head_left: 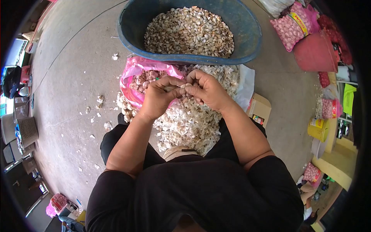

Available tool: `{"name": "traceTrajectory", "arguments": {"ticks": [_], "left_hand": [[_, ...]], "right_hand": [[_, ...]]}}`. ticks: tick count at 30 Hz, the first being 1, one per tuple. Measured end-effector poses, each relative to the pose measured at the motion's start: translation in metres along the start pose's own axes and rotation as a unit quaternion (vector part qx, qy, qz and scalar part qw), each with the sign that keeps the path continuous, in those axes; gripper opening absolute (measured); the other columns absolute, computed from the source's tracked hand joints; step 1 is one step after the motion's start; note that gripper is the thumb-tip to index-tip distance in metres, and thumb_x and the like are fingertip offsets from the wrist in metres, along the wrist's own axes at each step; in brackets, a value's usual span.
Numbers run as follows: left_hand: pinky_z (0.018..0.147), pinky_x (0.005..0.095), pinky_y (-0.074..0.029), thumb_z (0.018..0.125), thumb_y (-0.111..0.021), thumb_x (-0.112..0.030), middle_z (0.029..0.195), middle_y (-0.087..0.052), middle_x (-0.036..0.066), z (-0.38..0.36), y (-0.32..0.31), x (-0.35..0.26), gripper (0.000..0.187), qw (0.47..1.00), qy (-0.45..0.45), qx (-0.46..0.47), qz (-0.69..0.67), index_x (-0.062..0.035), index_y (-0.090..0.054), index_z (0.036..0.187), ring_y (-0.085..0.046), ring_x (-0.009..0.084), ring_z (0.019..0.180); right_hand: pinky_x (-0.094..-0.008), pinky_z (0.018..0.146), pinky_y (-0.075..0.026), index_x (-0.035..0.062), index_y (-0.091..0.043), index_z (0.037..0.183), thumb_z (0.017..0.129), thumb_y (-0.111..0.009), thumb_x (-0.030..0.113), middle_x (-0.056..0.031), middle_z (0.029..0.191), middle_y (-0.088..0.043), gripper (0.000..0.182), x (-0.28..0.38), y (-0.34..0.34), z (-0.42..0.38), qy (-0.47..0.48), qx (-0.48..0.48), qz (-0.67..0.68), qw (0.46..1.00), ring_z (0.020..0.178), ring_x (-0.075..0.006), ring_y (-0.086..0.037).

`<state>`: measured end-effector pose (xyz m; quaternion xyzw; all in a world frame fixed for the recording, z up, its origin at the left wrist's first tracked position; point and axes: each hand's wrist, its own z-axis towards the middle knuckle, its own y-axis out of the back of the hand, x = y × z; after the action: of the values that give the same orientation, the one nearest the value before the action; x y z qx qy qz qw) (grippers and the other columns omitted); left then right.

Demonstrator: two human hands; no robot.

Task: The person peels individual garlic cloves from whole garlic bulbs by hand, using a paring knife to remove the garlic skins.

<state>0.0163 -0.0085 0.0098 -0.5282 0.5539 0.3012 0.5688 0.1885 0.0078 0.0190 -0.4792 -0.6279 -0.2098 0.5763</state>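
Fingers of the left hand point(158, 96) and right hand point(206, 89) pinched shut together on a garlic clove point(184, 86), mostly hidden between them, above a heap of skins point(185, 123).

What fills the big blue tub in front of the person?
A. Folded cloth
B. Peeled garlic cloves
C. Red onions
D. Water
B: the blue tub holds a heap of pale garlic cloves, while the left hand and right hand meet over a pile of white skins, pinching a small pale piece between them.
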Motion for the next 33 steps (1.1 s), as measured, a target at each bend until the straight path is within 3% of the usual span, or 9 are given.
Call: {"name": "traceTrajectory", "arguments": {"ticks": [5, 11, 15, 19, 23, 27, 31, 32, 33], "left_hand": [[0.061, 0.0221, -0.045, 0.076, -0.061, -0.005, 0.077, -0.059, 0.004, -0.002, -0.004, -0.004, 0.013, 0.997, -0.016, 0.028, -0.066, -0.0008, -0.056, 0.086, -0.054, 0.0092, 0.067], [0.059, 0.0208, -0.044, 0.079, -0.057, -0.009, 0.075, -0.059, 0.003, -0.001, -0.007, -0.007, 0.009, 0.999, 0.0, -0.022, -0.038, -0.0012, -0.054, 0.084, -0.054, 0.0083, 0.065], [0.059, 0.0204, -0.044, 0.08, -0.056, -0.008, 0.074, -0.058, 0.003, 0.0, -0.006, -0.006, 0.008, 0.998, 0.021, -0.057, 0.001, -0.0013, -0.054, 0.083, -0.053, 0.0078, 0.063], [0.058, 0.0203, -0.044, 0.081, -0.055, -0.01, 0.074, -0.057, 0.003, 0.002, -0.004, -0.002, 0.009, 0.995, 0.041, -0.082, 0.03, -0.0017, -0.054, 0.084, -0.053, 0.0079, 0.063], [0.058, 0.0204, -0.044, 0.081, -0.055, -0.009, 0.076, -0.056, 0.004, 0.003, 0.005, 0.002, 0.009, 0.996, 0.059, -0.055, -0.024, -0.0019, -0.054, 0.085, -0.054, 0.009, 0.065], [0.06, 0.0223, -0.047, 0.08, -0.056, -0.009, 0.075, -0.057, 0.005, 0.0, 0.002, -0.005, 0.013, 0.985, 0.136, -0.04, -0.097, 0.0022, -0.054, 0.085, -0.056, 0.0113, 0.065], [0.059, 0.0228, -0.047, 0.079, -0.057, -0.009, 0.076, -0.057, 0.006, 0.001, 0.008, 0.006, 0.014, 0.98, 0.169, -0.043, -0.098, 0.003, -0.054, 0.086, -0.056, 0.012, 0.065], [0.059, 0.0228, -0.047, 0.079, -0.057, -0.009, 0.076, -0.057, 0.006, 0.001, 0.009, 0.008, 0.014, 0.979, 0.175, -0.038, -0.095, 0.0031, -0.054, 0.086, -0.056, 0.0121, 0.065], [0.058, 0.0219, -0.046, 0.078, -0.057, -0.009, 0.074, -0.057, 0.006, 0.001, 0.007, 0.008, 0.014, 0.981, 0.168, -0.052, -0.077, 0.0028, -0.054, 0.086, -0.055, 0.0111, 0.063]], "right_hand": [[-0.0174, 0.039, -0.033, 0.0055, -0.043, 0.083, 0.082, -0.052, 0.009, 0.0003, 0.068, -0.05, 0.009, -0.004, -0.005, -0.004, 0.058, -0.002, 0.009, 0.998, 0.05, -0.0034, -0.043], [-0.019, 0.038, -0.034, 0.009, -0.047, 0.083, 0.085, -0.046, 0.019, -0.0012, 0.065, -0.05, 0.01, 0.001, 0.0, 0.0, -0.08, -0.087, 0.202, 0.972, 0.047, -0.0071, -0.043], [-0.023, 0.043, -0.04, 0.0074, -0.053, 0.086, 0.086, -0.046, 0.027, -0.0042, 0.066, -0.056, 0.021, -0.009, 0.0, 0.005, -0.19, -0.147, 0.215, 0.947, 0.051, -0.0121, -0.051], [-0.0234, 0.046, -0.041, 0.0069, -0.054, 0.085, 0.084, -0.048, 0.032, -0.0048, 0.067, -0.057, 0.026, -0.015, 0.0, 0.004, -0.167, -0.025, 0.236, 0.957, 0.051, -0.012, -0.052], [-0.0213, 0.047, -0.037, 0.0033, -0.055, 0.076, 0.082, -0.055, 0.024, -0.0009, 0.061, -0.052, 0.022, -0.014, 0.001, 0.004, -0.067, 0.001, -0.057, 0.996, 0.052, -0.005, -0.045], [-0.0215, 0.049, -0.038, -0.0002, -0.055, 0.074, 0.082, -0.056, 0.02, 0.0009, 0.058, -0.05, 0.022, -0.009, -0.004, 0.003, -0.019, -0.014, -0.156, 0.987, 0.055, -0.0047, -0.044], [-0.0287, 0.048, -0.04, 0.0008, -0.057, 0.073, 0.076, -0.061, 0.017, -0.0088, 0.058, -0.056, 0.017, -0.008, -0.008, -0.002, 0.082, -0.028, -0.317, 0.945, 0.049, -0.0147, -0.051], [-0.0333, 0.049, -0.042, 0.0017, -0.057, 0.072, 0.073, -0.063, 0.018, -0.0133, 0.06, -0.056, 0.017, -0.006, -0.007, -0.002, 0.116, -0.027, -0.392, 0.912, 0.052, -0.0245, -0.055], [-0.0349, 0.049, -0.042, 0.0017, -0.057, 0.07, 0.073, -0.062, 0.021, -0.0137, 0.061, -0.056, 0.02, -0.007, -0.006, -0.002, 0.128, -0.034, -0.434, 0.891, 0.054, -0.0266, -0.055]]}}
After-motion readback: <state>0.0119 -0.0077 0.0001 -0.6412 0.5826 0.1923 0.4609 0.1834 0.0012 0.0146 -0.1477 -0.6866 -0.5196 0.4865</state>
